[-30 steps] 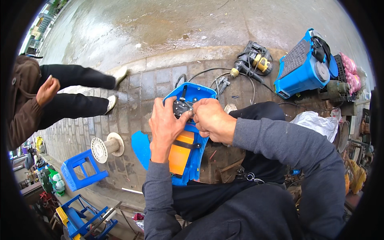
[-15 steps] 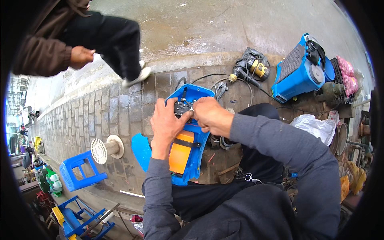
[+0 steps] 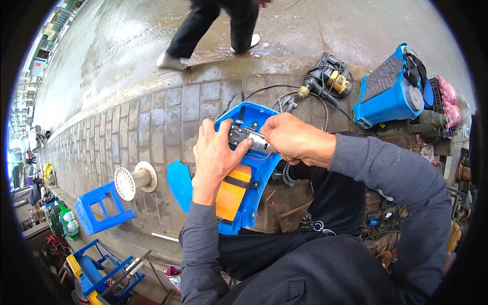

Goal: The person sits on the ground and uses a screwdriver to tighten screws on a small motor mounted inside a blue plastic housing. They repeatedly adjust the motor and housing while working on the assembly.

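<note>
My left hand (image 3: 216,155) grips a small pump motor (image 3: 260,144), black at its head and silver along the body, with the thumb pressed on it. The pump sits inside an open blue plastic housing (image 3: 262,190) by my legs. My right hand (image 3: 297,140) is closed around what looks like a screwdriver (image 3: 255,133); only its thin metal shaft shows, pointing at the pump, and the handle is hidden in the fist. Below the motor, thin red wires (image 3: 259,157) run through the housing. An orange battery block (image 3: 231,197) lies there under a black strap.
A corded power tool (image 3: 328,81) lies beyond the housing. Right of it stands a blue backpack tank (image 3: 389,94). At left are a blue stool (image 3: 104,208), a pale spool (image 3: 137,180) and a blue plastic piece (image 3: 179,185). Another person's legs (image 3: 213,25) are on the wet pavement ahead.
My right hand has drawn back rightward from the pump, baring the silver motor and the tool's shaft. My left hand stays on the pump. The other person has walked to the right.
</note>
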Demonstrator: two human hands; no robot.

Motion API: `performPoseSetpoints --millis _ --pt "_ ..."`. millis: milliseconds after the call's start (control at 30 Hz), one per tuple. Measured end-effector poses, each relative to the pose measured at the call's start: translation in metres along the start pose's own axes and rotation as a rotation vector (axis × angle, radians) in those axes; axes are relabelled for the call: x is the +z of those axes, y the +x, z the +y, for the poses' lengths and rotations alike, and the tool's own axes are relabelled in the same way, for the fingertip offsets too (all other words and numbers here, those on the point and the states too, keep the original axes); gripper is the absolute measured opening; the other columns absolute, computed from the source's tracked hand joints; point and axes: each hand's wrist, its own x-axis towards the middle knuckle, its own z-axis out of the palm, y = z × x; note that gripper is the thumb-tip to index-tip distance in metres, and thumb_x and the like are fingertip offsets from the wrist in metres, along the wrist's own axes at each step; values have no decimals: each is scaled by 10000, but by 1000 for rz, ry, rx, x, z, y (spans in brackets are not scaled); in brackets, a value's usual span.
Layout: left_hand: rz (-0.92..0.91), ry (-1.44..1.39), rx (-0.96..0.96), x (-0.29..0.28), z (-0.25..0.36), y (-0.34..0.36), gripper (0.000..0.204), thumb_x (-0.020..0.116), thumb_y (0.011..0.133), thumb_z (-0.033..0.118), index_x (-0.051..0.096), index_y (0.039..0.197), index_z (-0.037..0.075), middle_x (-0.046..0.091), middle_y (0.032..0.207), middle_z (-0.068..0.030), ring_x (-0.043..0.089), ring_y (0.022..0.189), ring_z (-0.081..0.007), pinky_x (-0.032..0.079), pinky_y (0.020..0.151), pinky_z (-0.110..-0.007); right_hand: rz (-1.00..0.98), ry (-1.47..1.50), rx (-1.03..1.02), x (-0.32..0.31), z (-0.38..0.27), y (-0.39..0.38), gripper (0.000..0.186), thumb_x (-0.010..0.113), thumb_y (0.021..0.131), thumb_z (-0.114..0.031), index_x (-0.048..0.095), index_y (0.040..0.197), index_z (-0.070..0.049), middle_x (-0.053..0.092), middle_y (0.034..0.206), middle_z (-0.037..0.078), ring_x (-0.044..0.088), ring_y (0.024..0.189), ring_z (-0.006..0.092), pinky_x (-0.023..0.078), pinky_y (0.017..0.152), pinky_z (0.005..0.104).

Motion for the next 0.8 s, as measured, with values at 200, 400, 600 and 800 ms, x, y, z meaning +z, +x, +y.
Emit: performPoseSetpoints --millis 200,400,600,800 --pt "-5 -23 2 -2 0 0 672 878 868 512 692 1354 87 574 1142 -194 649 1090 -427 574 857 -538 -7 68 -41 -2 2 5 264 527 1028 -66 657 1240 23 548 740 40 404 447 96 260 395 318" --pt "-1 -9 7 -1 -1 2 688 898 837 521 707 1321 71 564 1141 -170 635 1102 -397 588 809 -535 -34 118 -69 -8 9 10 284 525 1026 -54 668 1255 36 575 748 31 392 429 82 249 388 306" --pt "13 -4 -1 3 -1 2 684 883 845 545 714 1305 67 564 1137 -172 637 1097 -398 586 797 -541 -10 54 -105 -7 9 10 299 535 1024 -55 678 1271 38 574 719 25 399 416 79 250 377 302" --pt "92 9 -19 11 3 4 615 859 876 540 730 1249 69 567 1091 -172 652 1030 -400 587 736 -532 -41 -6 -75 -14 -2 16 302 558 1026 -86 676 1280 29 564 700 16 413 424 85 268 377 311"
